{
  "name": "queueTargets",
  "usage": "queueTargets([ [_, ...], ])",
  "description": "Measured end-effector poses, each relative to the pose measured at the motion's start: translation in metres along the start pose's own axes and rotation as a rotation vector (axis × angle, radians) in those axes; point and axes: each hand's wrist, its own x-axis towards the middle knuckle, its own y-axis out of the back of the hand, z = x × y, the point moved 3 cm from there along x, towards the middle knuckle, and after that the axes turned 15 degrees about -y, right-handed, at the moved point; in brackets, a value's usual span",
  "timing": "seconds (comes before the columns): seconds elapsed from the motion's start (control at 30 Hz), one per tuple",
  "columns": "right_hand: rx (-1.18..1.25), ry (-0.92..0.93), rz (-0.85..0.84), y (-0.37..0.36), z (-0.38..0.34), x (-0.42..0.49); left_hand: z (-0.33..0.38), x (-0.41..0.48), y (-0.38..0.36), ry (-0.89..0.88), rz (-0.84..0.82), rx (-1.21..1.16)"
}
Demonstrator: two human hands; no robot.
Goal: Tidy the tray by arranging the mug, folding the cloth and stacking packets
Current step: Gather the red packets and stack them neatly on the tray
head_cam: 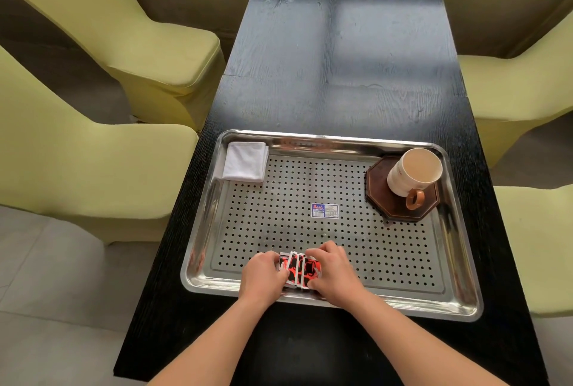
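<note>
Two bare hands close around a small batch of red, black and white packets (299, 268) at the near edge of a perforated stainless-steel tray (459, 261) on a black wood-grain tabletop (341, 44): the left hand (263, 275) presses in from one side, the right hand (333, 271) from the other, fingers curled onto the packets, which stand slightly fanned and overlapping between them. The stacking step appears to be the one in hand. The other two items look settled: a white cloth (245, 161), folded into a neat rectangle, lies in the tray's far left corner, and a cream ceramic mug (414, 171) with a brown handle sits on a dark octagonal wooden coaster (400, 202) in the far right corner. A small blue-and-white label (324, 210) is stuck near the tray's centre. The next move likely calls for squaring the packets' edges into one even pile, laying it flat on the tray floor, and letting go without the pile sliding apart. Pale yellow-green covered chairs (155, 54) flank the tabletop on both sides.
</note>
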Motion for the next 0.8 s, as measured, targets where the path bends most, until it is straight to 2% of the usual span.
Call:
queueTargets([
  [0.13,0.045,-0.020,0.054,0.004,0.007,-0.003,0.000,0.000,0.004,0.013,0.005,-0.007],
  [0.23,0.143,-0.184,0.123,0.011,0.018,-0.003,-0.002,0.002,0.005,0.033,0.025,0.004],
  [0.3,0.149,-0.233,0.095,0.010,0.017,-0.002,0.000,0.002,0.002,0.027,0.017,0.008],
  [0.57,0.259,-0.253,-0.006,-0.002,0.000,-0.001,0.005,0.004,-0.003,0.045,-0.023,-0.030],
  [0.8,0.264,-0.262,0.043,0.004,0.006,-0.005,-0.007,0.003,0.002,0.055,0.050,-0.059],
])
